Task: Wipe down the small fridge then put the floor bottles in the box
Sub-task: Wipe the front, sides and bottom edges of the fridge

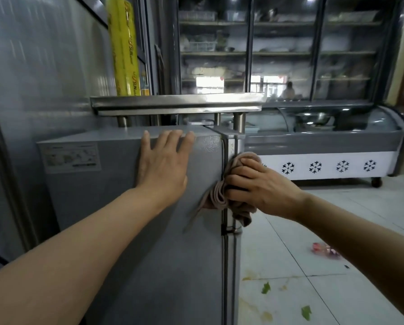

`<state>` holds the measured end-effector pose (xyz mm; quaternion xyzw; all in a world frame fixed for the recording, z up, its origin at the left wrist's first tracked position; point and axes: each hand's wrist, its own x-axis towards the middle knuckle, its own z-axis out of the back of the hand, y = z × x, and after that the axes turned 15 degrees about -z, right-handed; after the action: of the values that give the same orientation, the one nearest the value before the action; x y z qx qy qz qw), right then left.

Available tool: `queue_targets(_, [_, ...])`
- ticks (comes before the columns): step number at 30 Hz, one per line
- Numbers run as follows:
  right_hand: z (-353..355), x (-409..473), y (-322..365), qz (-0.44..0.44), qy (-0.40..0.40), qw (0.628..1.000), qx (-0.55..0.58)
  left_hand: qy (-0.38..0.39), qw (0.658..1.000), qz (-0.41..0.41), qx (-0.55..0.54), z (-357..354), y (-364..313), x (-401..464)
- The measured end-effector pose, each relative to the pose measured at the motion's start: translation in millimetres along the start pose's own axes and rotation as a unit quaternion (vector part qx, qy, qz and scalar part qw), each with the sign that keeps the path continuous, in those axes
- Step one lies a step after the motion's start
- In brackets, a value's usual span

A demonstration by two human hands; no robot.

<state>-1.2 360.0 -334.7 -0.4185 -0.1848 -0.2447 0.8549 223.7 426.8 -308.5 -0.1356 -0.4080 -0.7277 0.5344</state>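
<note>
I see the left hand (161,165) flat on the side of the small grey fridge (130,219), fingers straight over its top edge. The right hand (262,186) grips a bunched pinkish cloth (219,195) against the front corner. A blurred bottle (325,250) lies on the tiled floor (313,301).

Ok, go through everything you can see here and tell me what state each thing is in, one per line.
Small grey fridge: door shut, upright.
Crumpled pinkish-brown cloth: bunched, pressed on the fridge's front corner.
Left hand: flat on the fridge side, fingers over the top edge.
Right hand: grips the cloth.
Yellow cling-film roll: standing upright.
Pink plastic bottle: lying on the floor.
White tiled floor: stained, green leaf scraps on it.
</note>
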Motion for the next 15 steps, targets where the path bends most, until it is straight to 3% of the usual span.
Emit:
queue_targets(9, [43.9, 27.0, -19.9, -0.087, -0.040, 0.995, 0.010, 0.031, 0.999, -0.003, -0.011, 11.5, 0.7, -0.5])
queue_targets(15, [61.4, 22.8, -21.2, -0.309, -0.093, 0.937, 0.138, 0.036, 0.995, 0.008, -0.097, 20.8, 6.9, 0.2])
